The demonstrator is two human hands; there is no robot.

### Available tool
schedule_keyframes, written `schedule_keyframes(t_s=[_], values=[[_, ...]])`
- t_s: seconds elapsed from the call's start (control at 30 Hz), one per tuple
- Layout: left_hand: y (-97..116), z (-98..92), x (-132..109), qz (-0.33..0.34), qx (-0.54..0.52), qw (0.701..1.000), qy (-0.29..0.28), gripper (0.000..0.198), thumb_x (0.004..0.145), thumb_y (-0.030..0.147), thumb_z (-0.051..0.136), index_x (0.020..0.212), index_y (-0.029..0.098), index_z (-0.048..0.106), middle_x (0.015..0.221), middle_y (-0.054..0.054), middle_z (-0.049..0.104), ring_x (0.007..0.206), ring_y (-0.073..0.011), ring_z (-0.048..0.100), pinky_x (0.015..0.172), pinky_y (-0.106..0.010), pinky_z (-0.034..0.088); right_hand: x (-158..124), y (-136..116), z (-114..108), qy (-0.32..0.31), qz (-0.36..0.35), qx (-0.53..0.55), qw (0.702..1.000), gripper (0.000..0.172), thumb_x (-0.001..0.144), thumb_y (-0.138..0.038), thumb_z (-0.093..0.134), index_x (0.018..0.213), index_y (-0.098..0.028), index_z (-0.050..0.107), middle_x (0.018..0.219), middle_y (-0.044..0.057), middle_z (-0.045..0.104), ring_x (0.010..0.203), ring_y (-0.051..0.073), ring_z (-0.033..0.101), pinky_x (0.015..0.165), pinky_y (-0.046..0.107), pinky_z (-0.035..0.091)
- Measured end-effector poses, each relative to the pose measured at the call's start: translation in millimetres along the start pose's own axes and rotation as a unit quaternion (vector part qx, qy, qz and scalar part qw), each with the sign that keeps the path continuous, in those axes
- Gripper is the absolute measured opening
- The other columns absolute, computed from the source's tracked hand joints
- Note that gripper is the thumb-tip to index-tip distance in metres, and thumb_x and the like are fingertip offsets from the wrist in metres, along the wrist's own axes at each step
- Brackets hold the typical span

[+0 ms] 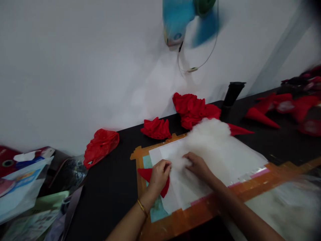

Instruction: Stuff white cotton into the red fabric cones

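Observation:
My left hand (pixel 159 174) is closed around a small red cloth cone (pixel 144 173); its tip points left and its wide end shows below my fingers. My right hand (pixel 198 166) has its fingers bent together at a tuft of white stuffing fibre (pixel 179 159), slightly blurred. Behind my right hand rises a big fluffy heap of the same stuffing (pixel 210 134). Both hands are over a white sheet (pixel 175 197) taped with brown tape (pixel 173 222) to the black table. The inside of the cone is hidden by my left hand.
Red cloth pieces (pixel 192 108) and a smaller red bundle (pixel 156 129) lie along the wall. Red cones (pixel 262 117) and a black cup-like container (pixel 233 94) are at right. A red plastic bag (pixel 101 145) lies left. A blue fan (pixel 178 16) hangs above.

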State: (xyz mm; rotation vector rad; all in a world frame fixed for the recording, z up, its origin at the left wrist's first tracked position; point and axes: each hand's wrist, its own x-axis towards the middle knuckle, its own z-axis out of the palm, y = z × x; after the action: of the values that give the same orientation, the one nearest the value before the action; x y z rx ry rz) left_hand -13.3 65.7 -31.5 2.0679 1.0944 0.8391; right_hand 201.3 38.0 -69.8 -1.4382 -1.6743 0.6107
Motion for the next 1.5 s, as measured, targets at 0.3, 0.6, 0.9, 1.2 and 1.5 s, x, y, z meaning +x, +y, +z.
schedule_keyframes(t_s=[0.3, 0.6, 0.9, 1.2, 1.5], values=[[1.4, -0.9, 6.3, -0.062, -0.055, 0.994, -0.066, 0.043, 0.076, 0.01, 0.06, 0.118, 0.019, 0.058, 0.112, -0.007, 0.061, 0.085, -0.0152, 0.058, 0.076, -0.028, 0.048, -22.6, -25.4, -13.5, -0.082, -0.088, 0.001, 0.993, 0.07, 0.082, -0.027, 0.065, 0.145, -0.028, 0.035, 0.144, 0.012, 0.045, 0.121, 0.025, 0.053, 0.095, 0.04, 0.05], [-4.2, 22.5, 6.8, -0.072, 0.085, 0.985, -0.13, 0.051, 0.072, 0.004, 0.054, 0.122, 0.014, 0.055, 0.087, -0.002, 0.064, 0.078, -0.0169, 0.059, 0.072, -0.027, 0.046, -4.2, -12.1, 5.6, -0.112, -0.004, -0.063, 0.992, 0.064, 0.07, -0.006, 0.06, 0.131, -0.02, 0.052, 0.119, 0.009, 0.065, 0.085, 0.018, 0.065, 0.08, 0.032, 0.053], [-8.6, -6.5, -2.4, -0.039, 0.157, 0.982, -0.096, 0.017, 0.085, 0.012, 0.048, 0.082, 0.018, 0.063, 0.091, -0.007, 0.062, 0.091, -0.0217, 0.058, 0.087, -0.035, 0.045, -10.9, 6.3, -19.9, -0.047, 0.022, -0.103, 0.993, 0.016, 0.085, -0.026, 0.055, 0.098, -0.019, 0.063, 0.099, 0.008, 0.065, 0.083, 0.023, 0.064, 0.078, 0.038, 0.052], [0.2, 17.8, 3.2, 0.024, 0.098, 0.988, -0.12, 0.027, 0.081, 0.008, 0.054, 0.104, 0.019, 0.064, 0.106, -0.007, 0.063, 0.106, -0.022, 0.057, 0.097, -0.036, 0.045, 0.6, -23.7, -6.3, -0.154, -0.054, -0.081, 0.983, 0.061, 0.077, -0.012, 0.059, 0.136, -0.025, 0.05, 0.135, 0.009, 0.056, 0.098, 0.02, 0.064, 0.086, 0.033, 0.052], [-5.6, 1.4, -9.2, -0.009, 0.108, 0.991, -0.081, 0.021, 0.084, 0.011, 0.052, 0.1, 0.019, 0.063, 0.102, -0.008, 0.063, 0.1, -0.0235, 0.057, 0.091, -0.04, 0.046, 6.0, -3.8, -21.8, -0.102, -0.026, -0.086, 0.991, 0.029, 0.088, -0.027, 0.057, 0.116, -0.02, 0.064, 0.119, 0.011, 0.066, 0.101, 0.024, 0.064, 0.087, 0.038, 0.052]])
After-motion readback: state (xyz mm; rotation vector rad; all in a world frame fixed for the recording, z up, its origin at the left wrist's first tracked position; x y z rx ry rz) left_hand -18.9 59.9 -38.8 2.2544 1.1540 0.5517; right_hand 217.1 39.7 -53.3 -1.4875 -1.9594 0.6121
